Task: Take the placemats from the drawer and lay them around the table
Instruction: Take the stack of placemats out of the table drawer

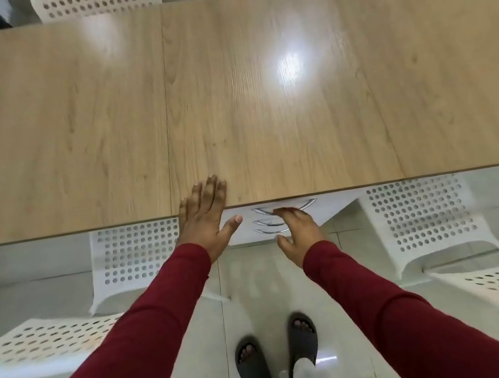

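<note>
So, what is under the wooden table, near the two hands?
Under the table edge stands a white drawer unit with three curved metal handles. The right hand has its fingers at the top handle; the left hand rests on the table edge. The drawers look shut, so their contents are hidden.

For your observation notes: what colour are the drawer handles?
Shiny silver drawer handles, seen in the head view.

No legible text or labels anywhere.
</note>
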